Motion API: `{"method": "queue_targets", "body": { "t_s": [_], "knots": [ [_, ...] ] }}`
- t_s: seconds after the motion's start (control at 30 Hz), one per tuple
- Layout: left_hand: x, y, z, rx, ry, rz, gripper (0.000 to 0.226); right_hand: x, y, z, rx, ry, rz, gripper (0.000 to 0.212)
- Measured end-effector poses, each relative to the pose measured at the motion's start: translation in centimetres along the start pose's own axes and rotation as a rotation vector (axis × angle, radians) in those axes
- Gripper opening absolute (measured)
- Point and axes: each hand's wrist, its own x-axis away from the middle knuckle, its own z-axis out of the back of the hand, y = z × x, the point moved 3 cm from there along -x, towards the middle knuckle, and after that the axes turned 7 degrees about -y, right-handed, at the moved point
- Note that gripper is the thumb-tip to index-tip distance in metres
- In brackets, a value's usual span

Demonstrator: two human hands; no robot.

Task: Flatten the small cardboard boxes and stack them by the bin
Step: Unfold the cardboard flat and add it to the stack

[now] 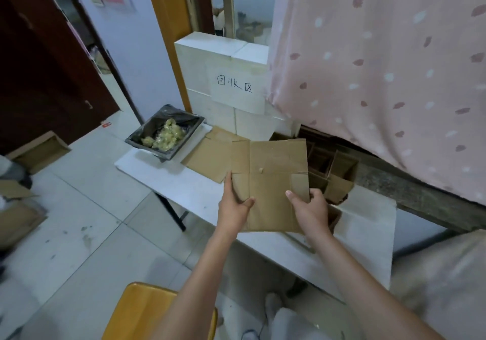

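Both hands hold a flattened box [271,182], plain brown cardboard with creased flaps, above the white table [189,187]. Left hand [232,208] pinches its left edge, thumb on top; right hand [310,205] grips the right edge, fingers curled behind. Another flat sheet [207,155] lies beside the black-lined bin [164,134]. Unflattened boxes [334,174] stand at right.

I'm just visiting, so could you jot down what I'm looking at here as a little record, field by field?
Held item: flattened cardboard box, gripped by both hands above the table
Left hand: grips its left edge
Right hand: grips its right edge
Already stacked: flat cardboard lying on the white table beside the bin
Bin: black liner, yellowish waste inside
Still unflattened: open boxes to the right
Sign: handwritten paper on the white blocks
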Motion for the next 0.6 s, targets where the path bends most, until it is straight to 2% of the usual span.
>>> {"method": "queue_targets", "body": {
  "t_s": [0.3, 0.6],
  "knots": [
    [-6.1, -0.9, 4.3, 0.048, 0.116, 0.067, 0.091, -6.5, -2.6, -6.7, -0.002, -0.104, -0.002, 0.040],
    [-15.4, 0.9, 6.9, 0.016, 0.180, 0.111, 0.089, -15.1, -5.9, -11.3, -0.005, -0.154, -0.040, 0.035]
  ]
}}
